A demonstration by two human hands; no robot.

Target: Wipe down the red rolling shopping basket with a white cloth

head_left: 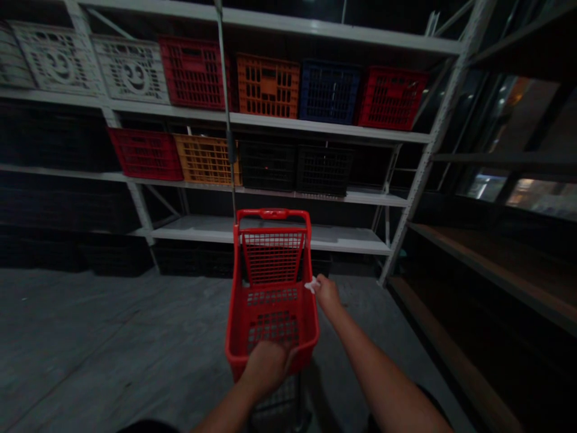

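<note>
A red plastic shopping cart (234, 313) stands upright in front of me, its handle on the far side. Nothing lies in its basket. My left hand (269, 364) is closed over the near rim of the cart. In my right hand (328, 294) a small crumpled white cloth or tissue (312, 285) is pinched; it touches the cart's right rim, about halfway along. Part of the left fingers is hidden behind the rim.
A grey metal shelving rack (396, 198) spans the background, holding red, orange, blue, white and black plastic crates, such as an orange crate (268, 87). Wooden shelves (505, 264) run along the right. A thin vertical pole (225, 78) rises behind the cart from the concrete floor (112, 337) area.
</note>
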